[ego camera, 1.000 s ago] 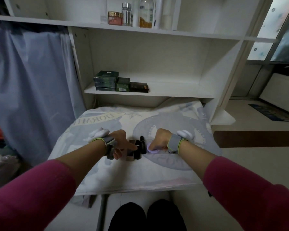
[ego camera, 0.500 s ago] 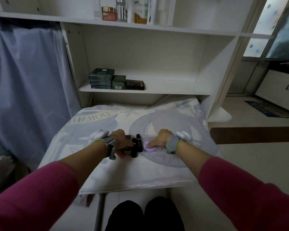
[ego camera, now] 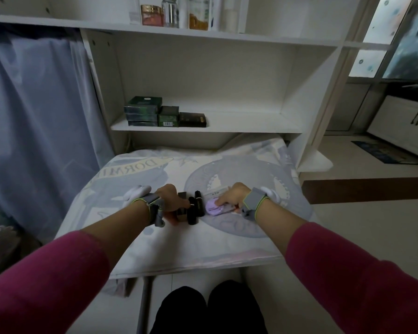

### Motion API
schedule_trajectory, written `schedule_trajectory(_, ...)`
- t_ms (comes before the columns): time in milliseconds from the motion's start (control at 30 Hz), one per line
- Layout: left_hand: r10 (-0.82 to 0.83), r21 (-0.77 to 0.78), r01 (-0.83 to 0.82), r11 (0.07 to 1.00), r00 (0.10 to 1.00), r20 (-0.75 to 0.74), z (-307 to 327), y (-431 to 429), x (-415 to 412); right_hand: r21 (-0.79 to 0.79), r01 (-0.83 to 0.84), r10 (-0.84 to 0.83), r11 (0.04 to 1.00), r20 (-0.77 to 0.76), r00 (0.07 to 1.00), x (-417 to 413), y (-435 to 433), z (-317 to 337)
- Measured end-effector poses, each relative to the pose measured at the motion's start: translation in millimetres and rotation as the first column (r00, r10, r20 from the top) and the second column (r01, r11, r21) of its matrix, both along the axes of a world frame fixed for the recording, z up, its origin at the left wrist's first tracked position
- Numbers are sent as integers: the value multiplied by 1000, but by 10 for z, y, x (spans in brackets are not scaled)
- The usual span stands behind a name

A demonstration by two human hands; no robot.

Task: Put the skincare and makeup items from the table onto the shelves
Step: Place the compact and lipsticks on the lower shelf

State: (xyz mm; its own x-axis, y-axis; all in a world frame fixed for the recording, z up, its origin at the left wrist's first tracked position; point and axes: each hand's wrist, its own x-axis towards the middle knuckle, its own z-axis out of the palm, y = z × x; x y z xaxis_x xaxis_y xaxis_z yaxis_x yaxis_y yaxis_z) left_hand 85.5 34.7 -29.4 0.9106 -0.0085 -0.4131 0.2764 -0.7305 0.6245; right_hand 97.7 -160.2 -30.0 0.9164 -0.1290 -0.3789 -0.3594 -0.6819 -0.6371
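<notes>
Two items flanking the black tubes (ego camera: 195,209) are being picked for shelving: brown box (ego camera: 182,213), clasped by left hand (ego camera: 169,197); purple compact (ego camera: 212,208), newly uncovered, right hand (ego camera: 234,195) grip unclear.

The only lettering that can be read is on the tablecloth (ego camera: 155,249): large pale capitals "DORMI" at its far left, upside down from here, the rest unreadable. Letters ring the grey circle (ego camera: 227,227) printed on the cloth, too faint to read. Print on the purple compact (ego camera: 214,208), the white box (ego camera: 216,192) just behind it and the green boxes (ego camera: 143,109) on the shelf (ego camera: 239,121) is too small to read.
</notes>
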Motion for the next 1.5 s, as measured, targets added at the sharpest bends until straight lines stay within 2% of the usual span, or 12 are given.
schedule_trajectory(100,6,-5,-6,1000,1000,2,6,4,-12,107,44,-43,993,-9,999,-7,-12,1)
schedule_trajectory(200,26,-23,-26,999,1000,7,11,3,-40,116,16,-16,993,-3,1000,-52,-33,16)
schedule_trajectory(333,47,-29,-46,998,999,20,24,6,-93,210,90,-86,974,-29,996,-176,-104,40)
schedule_trajectory(467,60,-44,-58,997,997,40,83,15,-200,250,127,-135,960,17,991,-283,-114,110)
schedule_trajectory(600,83,-77,-78,994,995,60,216,19,-318,192,107,-127,976,98,987,-333,-109,220)
schedule_trajectory(767,81,-189,-67,980,994,69,387,48,-437,308,134,-170,942,93,981,-470,-173,371)
schedule_trajectory(900,75,-282,-46,958,993,95,464,39,-489,202,107,-144,974,179,973,-500,-173,415)
schedule_trajectory(1167,106,-370,-59,927,988,109,604,-71,-435,199,99,-140,975,207,968,-467,-280,512)
schedule_trajectory(1367,132,-398,-58,916,978,161,778,-172,-251,366,112,-204,924,223,953,-241,-297,635)
schedule_trajectory(1500,128,-452,-50,890,981,143,866,-195,-40,394,90,-197,915,241,950,-48,-329,746)
